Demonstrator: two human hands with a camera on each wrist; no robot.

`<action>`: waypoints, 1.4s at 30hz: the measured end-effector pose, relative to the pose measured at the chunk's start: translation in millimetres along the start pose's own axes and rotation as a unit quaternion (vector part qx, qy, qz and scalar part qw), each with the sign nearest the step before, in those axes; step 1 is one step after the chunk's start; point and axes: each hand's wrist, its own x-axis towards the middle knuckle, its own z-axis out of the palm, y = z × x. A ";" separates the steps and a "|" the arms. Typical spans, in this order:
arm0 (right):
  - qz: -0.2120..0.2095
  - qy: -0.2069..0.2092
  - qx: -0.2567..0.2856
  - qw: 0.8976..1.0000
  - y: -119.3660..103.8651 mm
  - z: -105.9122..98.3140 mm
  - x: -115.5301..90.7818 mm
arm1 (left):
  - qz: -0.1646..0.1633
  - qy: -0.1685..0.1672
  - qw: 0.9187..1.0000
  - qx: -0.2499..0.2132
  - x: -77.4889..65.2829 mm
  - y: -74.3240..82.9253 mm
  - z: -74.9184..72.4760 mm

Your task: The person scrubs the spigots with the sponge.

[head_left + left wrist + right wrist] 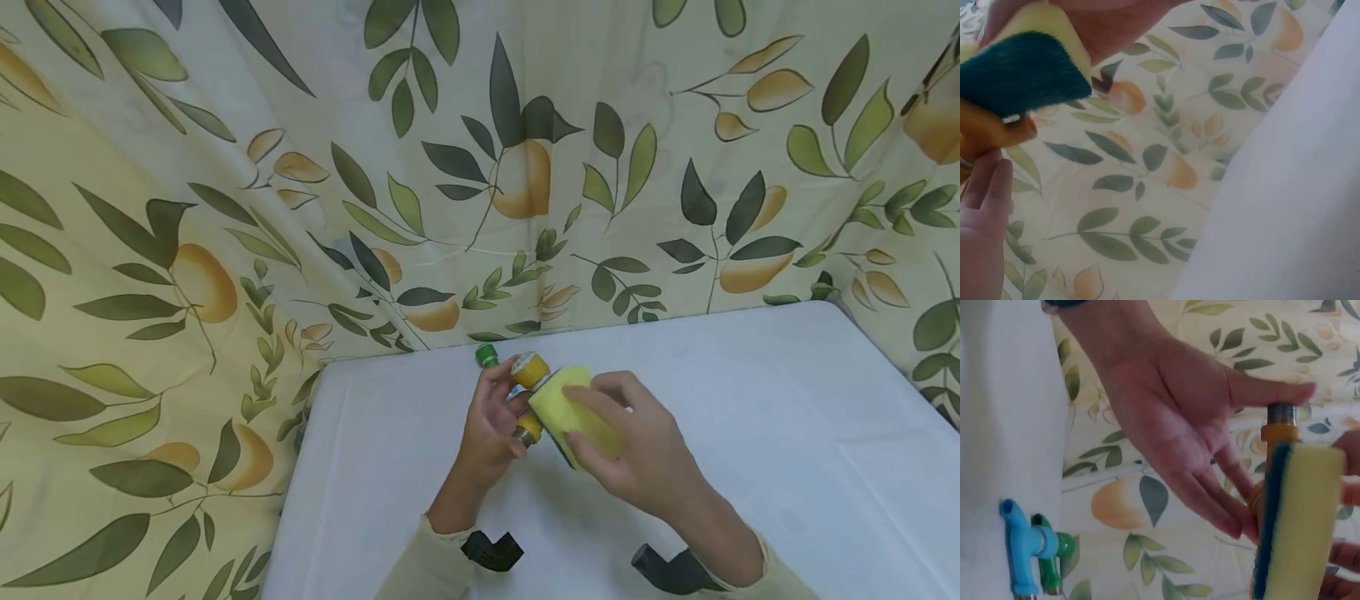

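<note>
My left hand (pixel 483 433) holds a yellow plastic tap (pixel 529 428), its thumb on the metal threaded end in the right wrist view and its fingers along the body. A yellow sponge (pixel 577 412) with a dark teal scouring side (pixel 1025 72) is gripped by my right hand (pixel 648 446). That scouring side lies against the tap and covers much of it. In the left wrist view the tap's spout (pixel 1016 131) sticks out below the sponge.
A blue tap (pixel 1019 550) and a green tap (pixel 1052 569) stand close together on the white table (pixel 750 417), beyond my left hand. Curtains (pixel 637 208) with a leaf and fruit print hang behind the table and at its left.
</note>
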 end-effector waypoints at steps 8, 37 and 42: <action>0.021 0.033 -0.039 0.998 8.0 -6.6 2.0 | 0.004 -0.022 1.000 -0.017 0.0 2.4 -2.6; -0.027 0.046 -0.007 0.999 10.5 4.3 9.0 | -0.044 -0.044 0.995 -0.077 -0.8 2.6 7.1; -0.057 0.030 0.002 0.998 8.3 2.2 12.0 | -0.044 -0.036 0.996 -0.066 -1.0 5.1 5.7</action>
